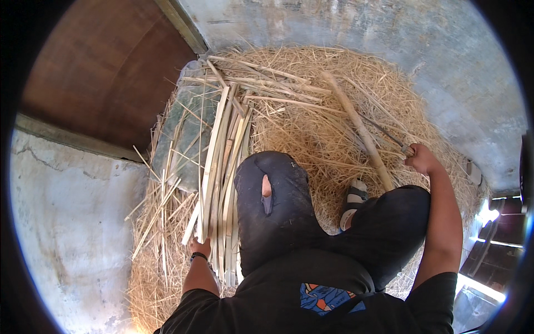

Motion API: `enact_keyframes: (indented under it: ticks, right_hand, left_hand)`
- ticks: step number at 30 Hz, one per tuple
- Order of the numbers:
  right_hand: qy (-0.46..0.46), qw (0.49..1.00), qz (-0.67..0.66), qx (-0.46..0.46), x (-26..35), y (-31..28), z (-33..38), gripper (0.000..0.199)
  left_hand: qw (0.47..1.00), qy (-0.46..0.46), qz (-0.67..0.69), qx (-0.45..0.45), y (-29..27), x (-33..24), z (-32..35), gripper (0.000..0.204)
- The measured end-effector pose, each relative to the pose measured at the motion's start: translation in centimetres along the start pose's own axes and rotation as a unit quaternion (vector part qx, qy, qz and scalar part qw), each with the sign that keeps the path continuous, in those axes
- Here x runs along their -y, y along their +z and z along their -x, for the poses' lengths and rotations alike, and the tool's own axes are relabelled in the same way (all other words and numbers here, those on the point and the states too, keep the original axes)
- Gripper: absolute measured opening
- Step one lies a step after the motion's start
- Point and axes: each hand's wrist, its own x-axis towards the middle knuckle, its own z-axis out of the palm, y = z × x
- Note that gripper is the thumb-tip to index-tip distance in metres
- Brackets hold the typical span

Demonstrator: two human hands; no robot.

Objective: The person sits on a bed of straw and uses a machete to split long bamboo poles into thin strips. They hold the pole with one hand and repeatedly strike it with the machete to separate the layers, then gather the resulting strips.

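Observation:
Split bamboo strips (215, 150) lie lengthwise in a loose bundle beside my left knee. My left hand (201, 247), with a dark band at the wrist, is closed at the near ends of these strips; its fingertips are partly hidden. On the right, my right hand (424, 160) grips the short handle of a long knife (384, 131). Its thin dark blade points away to the far left, reaching toward a thick round bamboo pole (356, 122). That pole slants across the straw from the far middle toward my right knee.
More bamboo strips (272, 83) lie crosswise at the far side. Dry straw and shavings (311, 133) cover the floor. A greenish plastic sheet (186, 131) lies at the left. Walls (356, 28) and a brown panel (105, 72) close in. My sandalled foot (354, 200) rests beside the pole.

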Motion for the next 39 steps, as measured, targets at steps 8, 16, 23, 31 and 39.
enact_keyframes:
  ticks: [8,16,23,31,39]
  right_hand:
    - [0.014,0.999,0.004,0.033,0.9,-0.2,-0.2,0.056]
    - [0.017,0.999,0.015,0.041,0.9,0.0,-0.7,0.056]
    - [-0.017,0.998,0.051,0.021,2.1,0.3,-0.9,0.058]
    - [-0.014,0.997,0.048,0.050,3.6,0.0,-1.0,0.056]
    - [-0.055,0.996,0.067,0.015,5.6,-0.7,-1.0,0.045]
  left_hand:
    - [0.997,0.078,0.023,-0.003,0.4,-2.3,-1.8,0.082]
    - [0.997,0.065,0.025,0.032,-0.3,-5.1,0.3,0.081]
    - [0.997,0.064,0.021,0.032,1.1,-4.5,-0.5,0.084]
    - [0.995,0.083,0.026,0.040,0.6,-5.5,-0.6,0.084]
    - [0.995,0.081,0.032,0.041,-0.2,-6.0,-0.4,0.084]
